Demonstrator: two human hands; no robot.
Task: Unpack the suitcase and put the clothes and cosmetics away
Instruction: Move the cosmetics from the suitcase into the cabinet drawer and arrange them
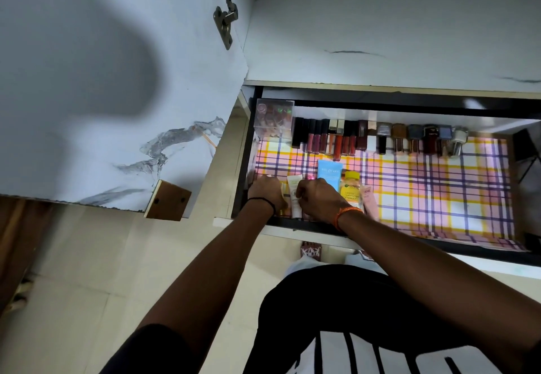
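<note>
An open drawer (439, 245) lined with pink, purple and yellow checked paper holds cosmetics. Both my hands are at its front left corner. My left hand (265, 190) is curled over small items there; what it holds is hidden. My right hand (317, 198) is closed beside a white tube (294, 195), fingers touching it. To its right lie a blue tube (329, 172), a yellow Garnier bottle (351, 190) and a pink tube (369, 202). Along the back stand a row of lip glosses (330, 139) and nail polish bottles (421, 138).
A clear plastic box (273, 119) sits in the drawer's back left corner. An open marble-pattern cabinet door (117, 81) with a hinge hangs at the left. The white countertop (395, 37) overhangs the drawer. My foot (311, 252) stands on tiled floor below.
</note>
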